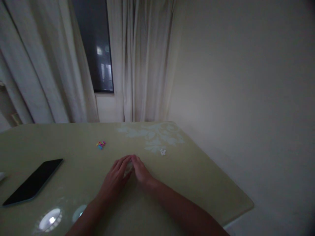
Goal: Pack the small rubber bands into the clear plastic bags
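At the centre of the frame our left hand (117, 176) and right hand (140, 171) meet on the desk (197, 177), fingers grasping a small pale thing (128, 167) between them; a dark tablet (33, 182) lies lower left; coloured bits (100, 144) sit above.

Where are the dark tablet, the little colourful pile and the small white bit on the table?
Dark tablet (33, 182), head view, middle of its screen.
Colourful pile (100, 144), head view, centre of the cluster.
Small white bit (162, 151), head view, its middle.

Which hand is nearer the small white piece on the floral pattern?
Right. The right hand lies just below-left of the white piece; the left hand sits farther left.
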The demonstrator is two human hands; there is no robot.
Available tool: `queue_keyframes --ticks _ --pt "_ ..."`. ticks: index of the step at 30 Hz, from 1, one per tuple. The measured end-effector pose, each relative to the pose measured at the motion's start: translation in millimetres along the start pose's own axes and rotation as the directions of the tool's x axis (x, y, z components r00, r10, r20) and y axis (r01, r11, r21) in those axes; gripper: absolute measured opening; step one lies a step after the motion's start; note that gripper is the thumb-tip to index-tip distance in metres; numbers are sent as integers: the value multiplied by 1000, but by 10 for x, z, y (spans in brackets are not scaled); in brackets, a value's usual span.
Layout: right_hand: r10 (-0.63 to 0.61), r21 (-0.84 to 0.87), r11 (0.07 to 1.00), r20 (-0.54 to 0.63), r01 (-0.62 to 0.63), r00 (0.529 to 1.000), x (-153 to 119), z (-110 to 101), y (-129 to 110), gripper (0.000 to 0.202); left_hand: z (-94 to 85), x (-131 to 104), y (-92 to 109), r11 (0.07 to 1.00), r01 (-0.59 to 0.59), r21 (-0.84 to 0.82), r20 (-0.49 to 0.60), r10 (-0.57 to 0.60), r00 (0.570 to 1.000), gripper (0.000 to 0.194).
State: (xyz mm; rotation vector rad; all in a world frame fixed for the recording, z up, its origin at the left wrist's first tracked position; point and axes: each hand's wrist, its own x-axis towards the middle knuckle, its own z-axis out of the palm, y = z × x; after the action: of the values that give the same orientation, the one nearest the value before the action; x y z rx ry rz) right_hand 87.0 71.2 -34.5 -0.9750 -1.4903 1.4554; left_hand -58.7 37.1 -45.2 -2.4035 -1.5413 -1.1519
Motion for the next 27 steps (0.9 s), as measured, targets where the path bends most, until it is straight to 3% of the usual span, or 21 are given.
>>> queue_keyframes --ticks 4,8,11,14,17,21,27 --pt "178 354 923 -42 -152 983 13 104 80 76 24 14 -11 997 -18 -70 43 21 999 46" --pt "267 513 829 -16 -221 964 -13 45 88 70 6 20 -31 990 19 -138 105 -4 994 41" --pt "287 554 800 -11 -233 958 -26 5 60 66 -29 8 -59 983 73 -169 135 -50 990 56" --pt "277 507 832 -29 -224 960 -26 -9 50 68 -68 -7 -79 979 128 -161 164 -102 981 68" --pt "224 387 904 -63 -183 973 1 -21 69 78 -106 -6 -80 977 138 -162 193 -106 975 63" --pt "136 205 973 -120 -109 983 50 -74 81 91 -160 20 -85 935 208 -287 236 -142 961 54" --pt "34 8 999 -197 -33 980 64 -202 66 89 -245 39 -190 841 326 -433 267 -226 937 75"
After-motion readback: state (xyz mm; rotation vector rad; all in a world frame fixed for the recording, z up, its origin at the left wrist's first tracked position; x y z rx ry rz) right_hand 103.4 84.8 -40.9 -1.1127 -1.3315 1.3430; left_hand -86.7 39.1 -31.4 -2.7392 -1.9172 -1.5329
